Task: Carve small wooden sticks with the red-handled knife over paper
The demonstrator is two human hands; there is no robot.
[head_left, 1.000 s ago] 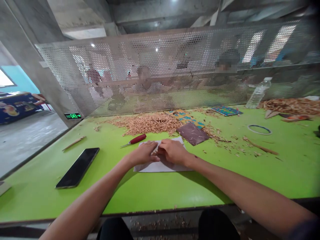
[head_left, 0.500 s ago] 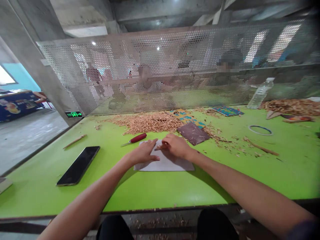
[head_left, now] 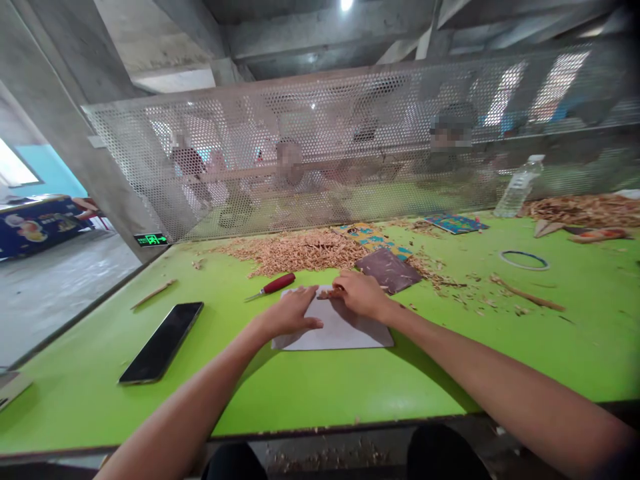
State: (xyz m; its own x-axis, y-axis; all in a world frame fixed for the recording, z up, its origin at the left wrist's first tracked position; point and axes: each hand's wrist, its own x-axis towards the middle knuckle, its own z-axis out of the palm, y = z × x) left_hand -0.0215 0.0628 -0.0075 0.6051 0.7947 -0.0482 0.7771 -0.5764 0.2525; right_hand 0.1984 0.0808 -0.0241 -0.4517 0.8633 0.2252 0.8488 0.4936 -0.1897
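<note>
At the far left edge of the bright green table (head_left: 240, 403), a flat beige piece (head_left: 14, 390) is partly cut off by the view. Next comes a thin, pale brown wooden stick (head_left: 153, 294), with a black rectangular phone (head_left: 161, 343) lying screen up, slanted, just nearer the person. A green lit exit sign (head_left: 153, 239) shows beyond the table's left end.

A tool with a red handle and a thin metal blade (head_left: 278, 283) lies just beyond the left hand (head_left: 290, 313), its tip pointing left. The left hand rests palm down on the left part of a white sheet of paper (head_left: 340, 333), thumb spread wide from the fingers. A small, rough brown piece (head_left: 327, 293) is at the far part of the sheet, between the hands; the right hand (head_left: 357, 293) pinches its right end between curled fingers and thumb. What it is made of is too small to tell.

Beyond the hands spreads a heap of curly tan shavings (head_left: 305, 252). To its right lie a yellow-and-blue patterned sheet (head_left: 379, 241) and, touching it, a dark purplish-brown square sheet (head_left: 389, 270) dusted with shavings. Farther right are a blue patterned sheet (head_left: 453, 224), a long brown wooden stick (head_left: 530, 293), a clear plastic bottle with a white cap (head_left: 516, 190), a thin pale ring (head_left: 524, 261) and a brown heap of shavings (head_left: 575, 210).
</note>
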